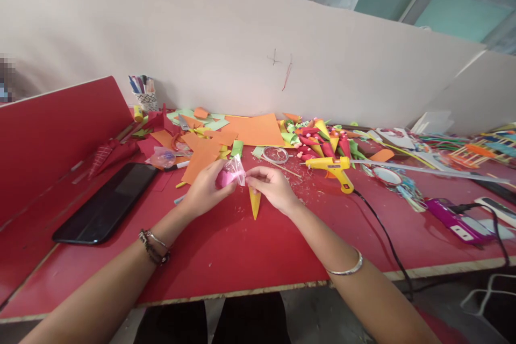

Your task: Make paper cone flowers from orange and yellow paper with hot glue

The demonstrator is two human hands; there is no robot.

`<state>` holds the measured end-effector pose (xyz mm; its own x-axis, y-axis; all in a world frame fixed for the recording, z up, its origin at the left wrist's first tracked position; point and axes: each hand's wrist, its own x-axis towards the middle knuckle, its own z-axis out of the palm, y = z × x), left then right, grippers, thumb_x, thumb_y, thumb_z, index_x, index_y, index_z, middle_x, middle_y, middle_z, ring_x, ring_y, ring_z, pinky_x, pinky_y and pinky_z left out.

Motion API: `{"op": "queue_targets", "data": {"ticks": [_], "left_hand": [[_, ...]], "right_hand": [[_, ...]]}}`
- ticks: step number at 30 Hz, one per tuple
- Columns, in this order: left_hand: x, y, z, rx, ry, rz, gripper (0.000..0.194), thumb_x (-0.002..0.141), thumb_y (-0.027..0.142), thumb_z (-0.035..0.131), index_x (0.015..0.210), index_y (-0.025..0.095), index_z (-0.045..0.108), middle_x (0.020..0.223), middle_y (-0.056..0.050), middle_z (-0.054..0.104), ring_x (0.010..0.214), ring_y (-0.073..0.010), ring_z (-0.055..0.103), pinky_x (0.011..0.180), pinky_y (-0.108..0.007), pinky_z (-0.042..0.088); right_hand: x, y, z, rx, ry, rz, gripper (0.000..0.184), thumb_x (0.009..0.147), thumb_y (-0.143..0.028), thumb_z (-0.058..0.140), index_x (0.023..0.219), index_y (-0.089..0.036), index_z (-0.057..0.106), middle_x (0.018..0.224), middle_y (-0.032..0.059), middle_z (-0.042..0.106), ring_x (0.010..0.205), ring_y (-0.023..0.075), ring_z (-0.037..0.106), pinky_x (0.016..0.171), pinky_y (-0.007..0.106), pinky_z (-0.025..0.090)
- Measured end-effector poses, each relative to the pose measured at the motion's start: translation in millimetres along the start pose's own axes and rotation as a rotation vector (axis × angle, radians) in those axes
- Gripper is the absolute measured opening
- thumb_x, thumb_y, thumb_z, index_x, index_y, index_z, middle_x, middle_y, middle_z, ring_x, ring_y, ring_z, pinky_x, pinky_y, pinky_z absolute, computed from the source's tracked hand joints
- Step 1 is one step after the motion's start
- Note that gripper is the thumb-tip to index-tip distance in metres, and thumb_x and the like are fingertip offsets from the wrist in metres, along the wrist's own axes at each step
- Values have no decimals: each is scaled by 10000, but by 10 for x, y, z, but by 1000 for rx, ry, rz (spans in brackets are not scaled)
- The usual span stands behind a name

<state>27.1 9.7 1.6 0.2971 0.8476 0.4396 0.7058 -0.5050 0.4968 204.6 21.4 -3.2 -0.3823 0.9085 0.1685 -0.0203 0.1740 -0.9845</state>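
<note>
My left hand (207, 188) is closed around a small clear plastic bag (233, 172) with pink contents. The fingertips of my right hand (270, 187) pinch together at the bag's open edge. Just below those fingers points a yellow paper cone (255, 205), tip toward me; its wide end is hidden, so I cannot tell if the right hand also touches it. Right of my hands rests a yellow hot glue gun (332, 168) with its black cord. Behind them lies a coil of clear line (276, 155).
Finished paper cones (322, 137) are heaped at the back. Orange paper (253, 128) and scissors (189, 126) lie behind my left hand. A black phone (107, 204) is at left, a pen cup (145, 99) by the wall, and a purple power strip (459, 220) at right.
</note>
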Motion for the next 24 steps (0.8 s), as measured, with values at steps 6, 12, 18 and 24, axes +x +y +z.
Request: {"op": "queue_targets", "data": {"ticks": [6, 12, 18, 24], "left_hand": [[3, 2, -2, -5, -10, 12, 209, 746, 245, 476, 937, 164, 451, 824, -32, 557, 733, -153, 520, 623, -250, 400], [4, 6, 6, -7, -18, 4, 221, 744, 256, 472, 946, 170, 450, 818, -28, 557, 727, -153, 526, 613, -247, 402], [4, 1, 13, -14, -19, 9, 219, 746, 259, 469, 944, 166, 457, 811, -29, 560, 718, -150, 528, 606, -243, 401], [4, -23, 34, 51, -17, 19, 222, 733, 233, 471, 945, 168, 458, 824, -44, 555, 747, -168, 523, 632, -265, 408]], "right_hand": [[23, 28, 16, 34, 4, 8, 165, 772, -263, 508, 896, -208, 601, 787, 6, 631, 679, 100, 607, 647, 254, 482], [6, 4, -4, -61, 33, -56, 115, 743, -298, 555, 770, -192, 592, 660, -11, 593, 581, 94, 561, 583, 255, 476], [0, 5, 11, -56, 16, -107, 187, 718, -272, 589, 891, -212, 625, 924, 28, 613, 867, 132, 573, 809, 310, 461], [-18, -15, 22, 39, 1, -43, 223, 696, -314, 613, 886, -197, 617, 796, 20, 644, 744, 126, 600, 749, 311, 487]]}}
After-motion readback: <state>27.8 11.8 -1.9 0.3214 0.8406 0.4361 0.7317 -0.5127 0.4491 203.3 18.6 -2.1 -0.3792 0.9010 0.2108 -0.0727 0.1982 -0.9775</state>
